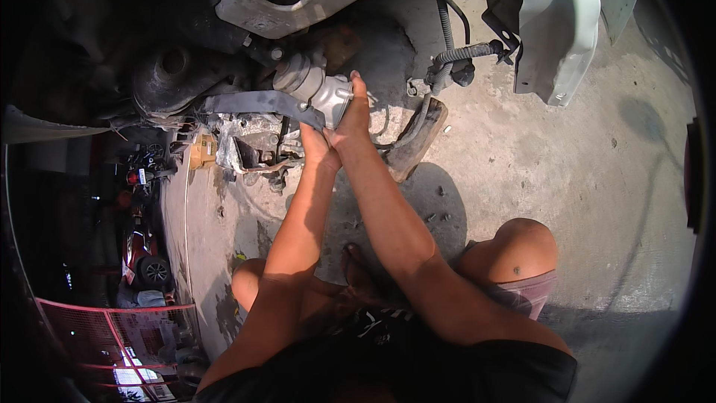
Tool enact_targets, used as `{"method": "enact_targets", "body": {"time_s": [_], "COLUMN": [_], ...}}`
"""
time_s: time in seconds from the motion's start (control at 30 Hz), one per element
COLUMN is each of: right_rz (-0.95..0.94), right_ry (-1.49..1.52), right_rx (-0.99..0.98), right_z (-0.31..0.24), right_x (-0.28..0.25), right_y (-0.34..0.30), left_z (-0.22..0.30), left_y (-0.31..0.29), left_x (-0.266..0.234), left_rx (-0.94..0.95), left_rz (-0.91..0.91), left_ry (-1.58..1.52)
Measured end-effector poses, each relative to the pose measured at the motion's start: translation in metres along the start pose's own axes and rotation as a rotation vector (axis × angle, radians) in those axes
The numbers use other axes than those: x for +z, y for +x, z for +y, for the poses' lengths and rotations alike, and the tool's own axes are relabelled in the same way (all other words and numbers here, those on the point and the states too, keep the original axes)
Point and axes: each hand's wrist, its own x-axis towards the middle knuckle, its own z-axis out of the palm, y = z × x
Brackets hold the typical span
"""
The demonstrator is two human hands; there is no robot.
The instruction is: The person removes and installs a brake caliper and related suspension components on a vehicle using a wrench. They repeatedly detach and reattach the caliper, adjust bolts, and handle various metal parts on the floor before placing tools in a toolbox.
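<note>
Both my arms reach forward to a silver cast-metal vehicle part (328, 101) with a round, stepped end. My right hand (354, 119) grips its right side, with the thumb pointing up along it. From below, my left hand (316, 145) holds the near side, its wrist close beside the right one. The fingers of both hands are mostly hidden behind the part. A dark grey curved hose or bar (257, 102) runs from the left and ends by my left hand. Behind the part lies the dark underside of a vehicle, with a round dark housing (175, 67).
A pale metal frame (291, 15) overhangs the far side. Corrugated hoses (466, 52) hang at the right, near a white panel (556, 26). A wooden block (421, 142) lies on the concrete, with several small bolts (440, 217) nearer me. A red mesh barrier (112, 336) stands at lower left.
</note>
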Motion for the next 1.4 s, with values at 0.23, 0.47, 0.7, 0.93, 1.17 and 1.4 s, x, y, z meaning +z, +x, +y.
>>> {"method": "enact_targets", "body": {"time_s": [0.23, 0.47, 0.7, 0.93, 1.17, 1.4], "right_rz": [0.046, 0.011, 0.028, 0.02, -0.034, -0.053], "right_ry": [-0.03, 0.015, -0.092, -0.097, -0.15, -0.192], "right_rx": [0.217, -0.027, -0.011, 0.097, 0.047, 0.039], "right_z": [-0.005, 0.007, 0.011, -0.004, -0.005, 0.004], "right_x": [0.01, -0.016, -0.018, -0.019, -0.039, -0.042], "right_y": [-0.025, 0.013, 0.018, 0.016, 0.01, 0.007], "left_z": [0.023, 0.007, -0.003, -0.002, -0.015, -0.015], "left_y": [-0.009, -0.001, 0.015, 0.032, 0.033, 0.036], "left_x": [-0.051, -0.011, -0.023, -0.025, -0.028, -0.049], "left_rx": [-0.213, -0.156, 0.062, -0.035, 0.037, -0.018], "left_rz": [0.091, 0.01, 0.169, 0.134, 0.018, 0.112], "left_ry": [0.015, 0.089, -0.053, -0.193, -0.311, -0.385]}}
